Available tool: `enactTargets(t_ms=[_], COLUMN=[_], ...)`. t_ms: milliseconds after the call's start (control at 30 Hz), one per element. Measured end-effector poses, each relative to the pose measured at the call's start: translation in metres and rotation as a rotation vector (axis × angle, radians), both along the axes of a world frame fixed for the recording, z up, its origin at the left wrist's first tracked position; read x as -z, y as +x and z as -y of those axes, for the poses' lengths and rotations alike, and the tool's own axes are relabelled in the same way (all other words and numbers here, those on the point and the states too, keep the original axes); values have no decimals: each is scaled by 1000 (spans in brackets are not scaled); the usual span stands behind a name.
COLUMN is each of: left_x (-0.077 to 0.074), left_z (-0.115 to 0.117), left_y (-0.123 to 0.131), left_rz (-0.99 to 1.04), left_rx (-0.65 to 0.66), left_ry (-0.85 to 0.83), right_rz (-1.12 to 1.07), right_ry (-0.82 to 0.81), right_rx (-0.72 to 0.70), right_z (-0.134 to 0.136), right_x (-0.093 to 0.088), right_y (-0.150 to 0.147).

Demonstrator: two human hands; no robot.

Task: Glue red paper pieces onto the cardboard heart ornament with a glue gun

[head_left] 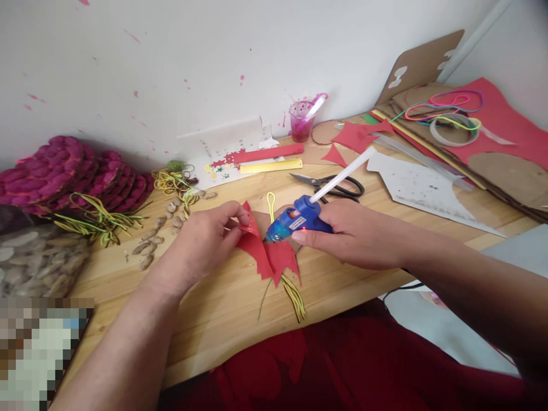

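Note:
My right hand (pixel 342 231) is wrapped round a blue hot glue gun (pixel 286 224), and a long white glue stick (pixel 342 174) juts from its back end. The nozzle points left, at the red paper (pixel 261 257). With thumb and fingers, my left hand (pixel 214 231) pinches a lifted edge of this paper. Beneath the red piece, a brown cardboard shape (pixel 257 220) shows in part. A yellow cord loop (pixel 271 205) sticks out at its far side. A tassel of yellow-green cords (pixel 294 297) hangs out at its near side.
Black-handled scissors (pixel 329 184) lie just behind the glue gun. Peanuts (pixel 149 245) and cord bundles (pixel 103 220) are at left, near magenta-painted stacked discs (pixel 60 174). A cup of pink paint (pixel 301 123) stands by the wall. Cardboard, red sheets and a tape roll (pixel 454 130) fill the right.

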State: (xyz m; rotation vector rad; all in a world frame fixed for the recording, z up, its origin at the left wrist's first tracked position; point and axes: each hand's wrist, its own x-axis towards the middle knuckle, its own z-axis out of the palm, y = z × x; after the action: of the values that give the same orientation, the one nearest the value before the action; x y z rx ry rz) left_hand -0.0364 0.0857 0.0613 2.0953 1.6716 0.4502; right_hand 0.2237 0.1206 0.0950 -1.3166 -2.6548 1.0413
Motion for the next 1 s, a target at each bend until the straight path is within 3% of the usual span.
enactTargets(t_ms=[467, 1000], left_x=[3, 3], left_z=[6, 8], left_y=[7, 14], left_rz=[-100, -154], left_rx=[23, -14], left_ry=[98, 102], right_rz=[-20, -21], right_ry=[27, -30], right_rx=[37, -30], right_z=[14, 27], right_x=[4, -1], right_y=[5, 14])
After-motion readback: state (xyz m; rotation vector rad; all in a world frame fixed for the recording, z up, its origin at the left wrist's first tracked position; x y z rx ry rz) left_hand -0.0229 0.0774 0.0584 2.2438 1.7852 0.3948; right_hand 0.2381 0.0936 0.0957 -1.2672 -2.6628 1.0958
